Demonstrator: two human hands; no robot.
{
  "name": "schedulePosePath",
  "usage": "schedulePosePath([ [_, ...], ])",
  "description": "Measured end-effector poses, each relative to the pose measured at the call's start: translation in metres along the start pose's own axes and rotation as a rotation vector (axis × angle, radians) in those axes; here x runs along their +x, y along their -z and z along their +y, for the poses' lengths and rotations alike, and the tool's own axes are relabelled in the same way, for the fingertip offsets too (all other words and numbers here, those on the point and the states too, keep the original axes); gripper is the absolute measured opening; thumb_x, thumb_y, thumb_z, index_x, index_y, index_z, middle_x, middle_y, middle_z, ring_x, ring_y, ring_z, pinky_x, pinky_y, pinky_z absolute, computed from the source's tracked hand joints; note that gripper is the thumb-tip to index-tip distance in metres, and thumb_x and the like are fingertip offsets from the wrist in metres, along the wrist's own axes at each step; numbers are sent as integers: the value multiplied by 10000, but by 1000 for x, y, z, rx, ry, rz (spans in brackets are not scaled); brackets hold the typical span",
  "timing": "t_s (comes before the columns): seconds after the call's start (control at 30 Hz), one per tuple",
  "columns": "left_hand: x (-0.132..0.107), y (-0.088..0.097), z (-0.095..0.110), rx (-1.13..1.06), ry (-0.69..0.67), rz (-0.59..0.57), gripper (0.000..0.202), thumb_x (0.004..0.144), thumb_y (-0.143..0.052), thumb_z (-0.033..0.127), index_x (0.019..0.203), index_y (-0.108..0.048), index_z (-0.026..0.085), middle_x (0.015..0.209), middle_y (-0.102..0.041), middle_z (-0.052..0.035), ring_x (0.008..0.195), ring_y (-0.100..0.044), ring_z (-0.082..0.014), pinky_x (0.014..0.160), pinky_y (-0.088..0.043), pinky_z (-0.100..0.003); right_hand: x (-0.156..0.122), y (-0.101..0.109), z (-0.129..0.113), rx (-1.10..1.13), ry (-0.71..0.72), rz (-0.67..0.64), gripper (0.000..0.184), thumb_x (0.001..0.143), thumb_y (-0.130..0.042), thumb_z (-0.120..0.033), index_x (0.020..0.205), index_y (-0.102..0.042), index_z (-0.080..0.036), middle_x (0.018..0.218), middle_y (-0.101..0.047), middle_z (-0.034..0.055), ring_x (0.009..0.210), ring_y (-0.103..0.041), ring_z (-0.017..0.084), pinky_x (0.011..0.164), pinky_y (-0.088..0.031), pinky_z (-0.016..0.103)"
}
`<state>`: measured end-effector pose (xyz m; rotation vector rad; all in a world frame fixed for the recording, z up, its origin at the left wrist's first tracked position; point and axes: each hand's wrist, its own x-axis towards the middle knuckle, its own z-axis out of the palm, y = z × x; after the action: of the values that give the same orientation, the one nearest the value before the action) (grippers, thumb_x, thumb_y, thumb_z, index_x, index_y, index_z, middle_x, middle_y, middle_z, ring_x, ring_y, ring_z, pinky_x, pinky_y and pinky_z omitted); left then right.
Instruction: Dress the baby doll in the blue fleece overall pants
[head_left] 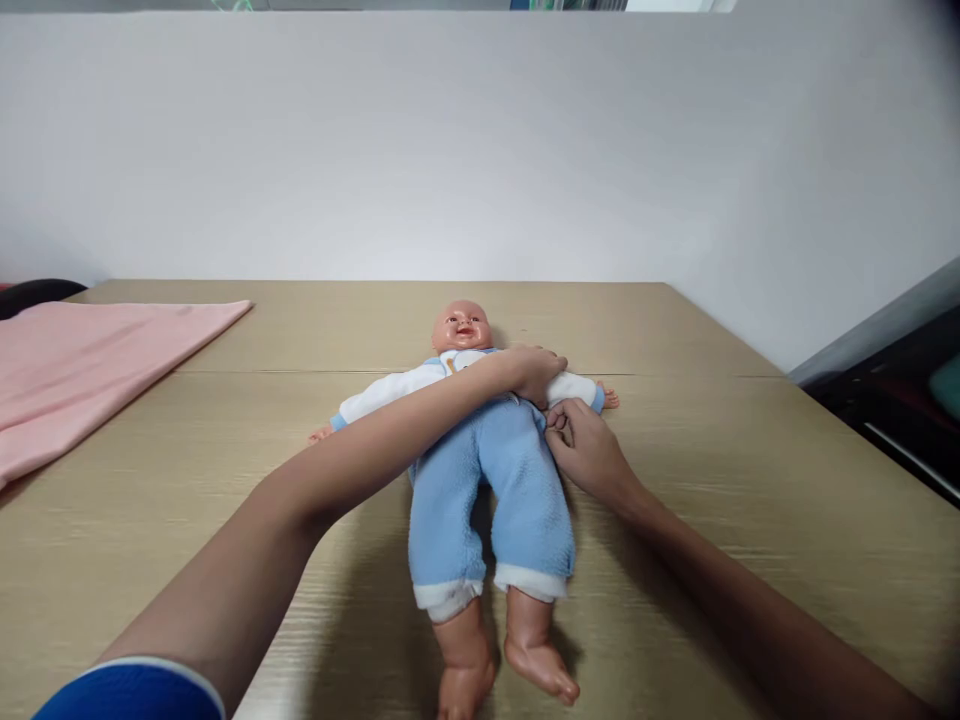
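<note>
A baby doll (pixel 463 330) lies on its back in the middle of the table, head away from me and arms spread. It wears a white top (pixel 390 392) with light blue cuffs and fluffy light blue trousers (pixel 450 510) with white hems; its feet are bare. My left hand (pixel 538 372) reaches across the doll's chest and grips its side by the arm on the right; my forearm hides much of the top. At the right edge of the trousers' waist, my right hand (pixel 581 437) is closed in a pinch on the blue cloth.
A pink cloth (pixel 97 370) is spread on the left of the wooden table (pixel 712 480). Behind the table stands a pale wall or partition (pixel 450 150). A dark object (pixel 885 390) stands beyond the table's right edge.
</note>
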<state>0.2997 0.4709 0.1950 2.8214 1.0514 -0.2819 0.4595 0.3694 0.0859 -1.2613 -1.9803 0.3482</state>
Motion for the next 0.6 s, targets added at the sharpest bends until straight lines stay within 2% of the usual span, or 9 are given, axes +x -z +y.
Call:
schedulePosePath([
  [0.1, -2, -3, -3, -41, 8, 148, 608, 890, -823, 379, 1385, -655, 69, 1419, -732, -245, 1287, -718, -389, 1028, -585, -429, 0, 0, -1, 37, -60, -1, 80, 879, -572, -205, 939, -594, -253, 880, -634, 26, 800, -609, 234, 763, -464, 382],
  [0.23, -21, -2, -14, -240, 82, 494, 536, 841, -852, 301, 1300, -669, 93, 1250, -799, -203, 1126, -775, -374, 922, -610, -426, 1, 1, -9, 188, -163, -28, 127, 914, -616, -310, 1025, -631, -250, 865, -655, 27, 799, -634, 246, 768, -512, 398],
  [0.3, -34, -3, -22, -397, 91, 688, 510, 822, -867, 296, 1264, -673, 133, 1149, -821, -149, 1045, -788, -354, 876, -618, -427, 1, 2, -18, 326, -175, -79, 213, 974, -611, -385, 1126, -659, -243, 997, -725, 64, 919, -694, 269, 869, -555, 435],
  [0.37, -48, -5, -30, -560, 50, 908, 468, 834, -869, 328, 1233, -676, 179, 1099, -825, -97, 999, -789, -319, 859, -625, -419, 1, 2, -29, 506, -177, -154, 319, 1038, -584, -465, 1258, -667, -249, 1216, -762, 99, 1123, -721, 293, 1003, -567, 468],
  [0.47, -69, -6, -39, -721, 39, 1243, 399, 886, -846, 446, 1175, -695, 216, 1114, -821, -81, 1028, -785, -307, 917, -630, -446, -2, -5, -47, 717, -180, -226, 426, 1058, -596, -546, 1399, -646, -296, 1459, -719, 89, 1415, -627, 308, 1105, -561, 468],
  [0.53, -82, -6, -43, -775, 104, 1416, 397, 895, -836, 537, 1101, -721, 218, 1143, -812, -104, 1100, -773, -334, 991, -615, -484, -3, -14, -58, 778, -176, -215, 449, 1028, -659, -553, 1414, -642, -323, 1505, -698, 71, 1481, -580, 305, 1123, -562, 455],
  [0.6, -96, -7, -45, -863, 156, 1516, 420, 875, -848, 580, 1048, -737, 214, 1162, -802, -115, 1143, -761, -352, 1039, -596, -497, -1, -26, -69, 811, -173, -179, 438, 996, -725, -512, 1385, -644, -329, 1468, -710, 63, 1428, -614, 297, 1124, -563, 447],
])
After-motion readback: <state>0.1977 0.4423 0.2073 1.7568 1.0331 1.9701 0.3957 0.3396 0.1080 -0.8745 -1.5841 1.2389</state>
